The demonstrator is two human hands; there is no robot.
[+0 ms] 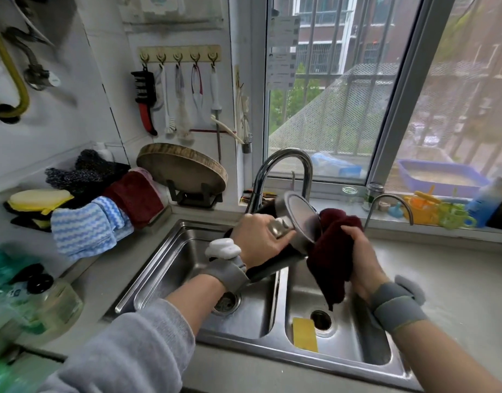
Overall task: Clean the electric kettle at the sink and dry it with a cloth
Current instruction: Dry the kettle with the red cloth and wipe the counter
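The left hand point(257, 241) curls round the electric kettle point(296, 219), tipped on its side over the sink point(275, 347), while the right hand point(357, 252) grips a dark red cloth point(330, 251) bunched against the kettle's rim. Its steel shell looks stiff, probably slick when wet, so the handle seems the safest hold. The right basin holds a yellow sponge point(305, 334) beside the drain.
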